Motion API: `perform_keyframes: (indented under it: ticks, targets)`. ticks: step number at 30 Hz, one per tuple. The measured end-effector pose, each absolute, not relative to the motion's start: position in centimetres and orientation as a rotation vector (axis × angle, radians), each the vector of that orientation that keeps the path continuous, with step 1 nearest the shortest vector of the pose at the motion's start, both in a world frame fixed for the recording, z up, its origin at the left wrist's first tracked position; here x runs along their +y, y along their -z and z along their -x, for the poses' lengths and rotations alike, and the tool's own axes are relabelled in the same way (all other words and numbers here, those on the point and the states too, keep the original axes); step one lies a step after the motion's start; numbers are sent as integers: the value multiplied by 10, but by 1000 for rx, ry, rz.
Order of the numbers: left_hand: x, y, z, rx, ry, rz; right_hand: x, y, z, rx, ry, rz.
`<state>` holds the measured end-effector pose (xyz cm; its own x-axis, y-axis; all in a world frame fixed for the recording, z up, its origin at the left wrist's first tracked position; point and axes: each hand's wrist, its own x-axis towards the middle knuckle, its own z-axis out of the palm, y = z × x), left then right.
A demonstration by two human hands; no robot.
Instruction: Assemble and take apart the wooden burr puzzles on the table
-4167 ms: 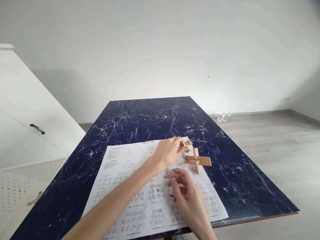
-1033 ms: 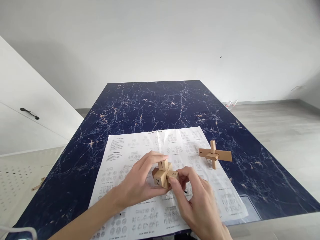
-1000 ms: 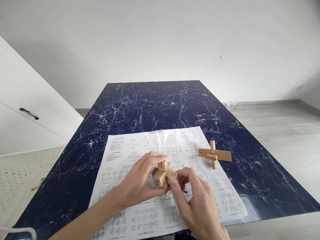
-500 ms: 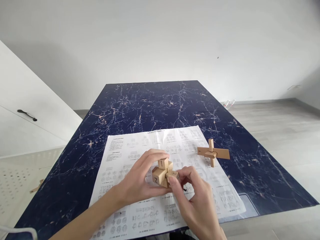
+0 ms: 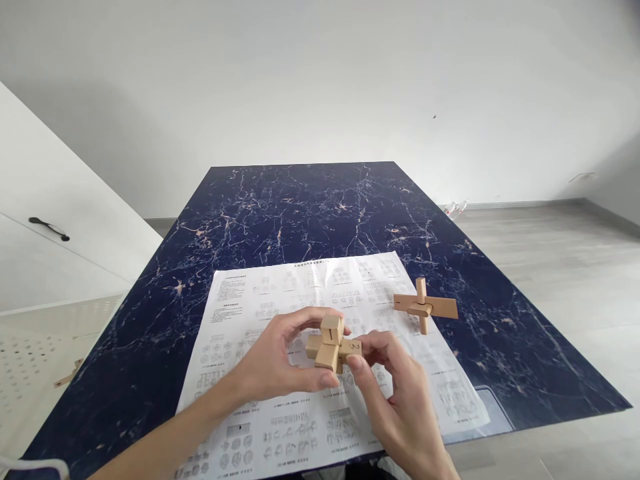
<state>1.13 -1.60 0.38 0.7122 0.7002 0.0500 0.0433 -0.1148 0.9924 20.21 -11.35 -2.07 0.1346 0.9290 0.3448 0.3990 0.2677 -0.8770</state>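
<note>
Between my two hands is a wooden interlocking puzzle [image 5: 330,349], its light blocks crossing one another, with a number marked on some faces. My left hand [image 5: 273,357] wraps it from the left, fingers behind and thumb along the near side. On the right, my right hand [image 5: 393,383] pinches the block end marked 3 between thumb and fingers. The puzzle is held over a printed instruction sheet [image 5: 265,307] covered with small diagrams. Part of the puzzle's far side is hidden by my fingers.
Another wooden cross-shaped puzzle [image 5: 425,307] lies at the sheet's right edge. All this is on a dark blue marbled table [image 5: 300,207]. A grey flat panel [image 5: 493,407] shows under the sheet's lower right corner. A white cabinet [image 5: 60,193] stands left; a perforated seat [image 5: 35,367] is below.
The puzzle has turned in my hands, so the face marked 2 is out of sight and the 3 shows more clearly. My left thumb has shifted slightly.
</note>
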Motion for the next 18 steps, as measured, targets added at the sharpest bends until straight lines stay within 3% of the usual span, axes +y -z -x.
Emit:
perform_keyframes:
  ticks: [18]
  targets:
    - [-14, 1, -13, 676, -668, -1572, -120, 21, -189, -1116, -789, 1447]
